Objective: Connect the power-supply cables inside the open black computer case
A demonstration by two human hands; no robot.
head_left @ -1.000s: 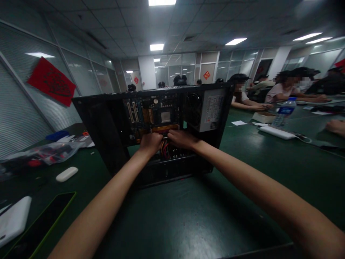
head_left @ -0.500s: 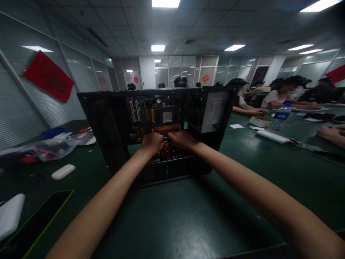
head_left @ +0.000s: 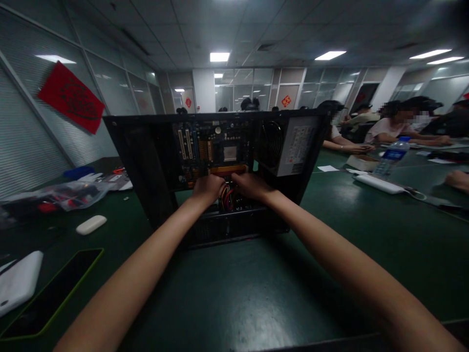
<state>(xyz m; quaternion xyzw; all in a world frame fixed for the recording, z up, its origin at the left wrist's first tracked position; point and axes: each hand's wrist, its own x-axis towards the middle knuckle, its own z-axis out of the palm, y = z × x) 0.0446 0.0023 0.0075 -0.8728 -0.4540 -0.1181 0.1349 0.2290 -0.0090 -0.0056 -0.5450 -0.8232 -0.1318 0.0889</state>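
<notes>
A black open-sided computer case (head_left: 137, 168) stands upright on the table in front of me. Inside it are a motherboard (head_left: 240, 139) and, at the upper right, a grey power supply (head_left: 300, 144). My left hand (head_left: 208, 189) is closed at the board's lower edge, just below the orange and yellow memory slots (head_left: 229, 169). Beside it, my right hand (head_left: 252, 187) is closed too, with a narrow gap between the two. Red, yellow and black cables (head_left: 227, 199) bunch between and below them. My fingertips are hidden, so what they grip does not show.
On the green table (head_left: 234, 293) to the left lie a phone (head_left: 54, 291), a white oval case (head_left: 91, 225), a white device (head_left: 20, 281) and plastic bags (head_left: 73, 195). A water bottle (head_left: 394, 156), a white power strip (head_left: 379, 184) and seated people are at the right.
The view has tilted down slightly and turned a little left. My hands stay at the board's lower edge, the gap between them slightly wider, with more of the cables showing.
</notes>
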